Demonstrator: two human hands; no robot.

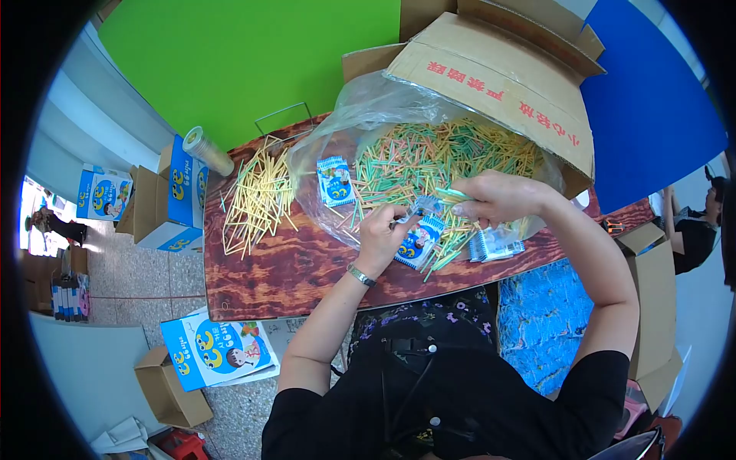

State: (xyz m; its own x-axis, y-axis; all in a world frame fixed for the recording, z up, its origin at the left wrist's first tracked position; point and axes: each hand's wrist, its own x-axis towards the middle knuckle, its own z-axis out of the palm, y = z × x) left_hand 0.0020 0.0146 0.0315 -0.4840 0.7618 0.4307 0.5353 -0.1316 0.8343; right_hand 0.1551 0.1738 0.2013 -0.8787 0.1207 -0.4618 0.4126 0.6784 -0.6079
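My left hand (381, 236) pinches the upper edge of a small blue-and-white packet (420, 244) over the front of the table. Close to that packet's top, my right hand (502, 198) is closed on a few thin green and yellow sticks (451, 195). Beneath and behind both hands spreads a large heap of thin pink, green and yellow sticks (406, 149) on a clear plastic bag (307, 165). Another blue-and-white packet (335, 182) lies left of the heap. More packets (497, 244) lie below my right hand. Whether the held packet's top is open cannot be told.
A big cardboard box (498, 77) lies at the table's back, its mouth toward me. Loose yellow sticks (261, 195) lie on the wooden table (307, 276), beside a clear canister (207, 149) and wire stand (282, 115). Blue cartons (180, 195) stand left. Another person (694, 230) is at right.
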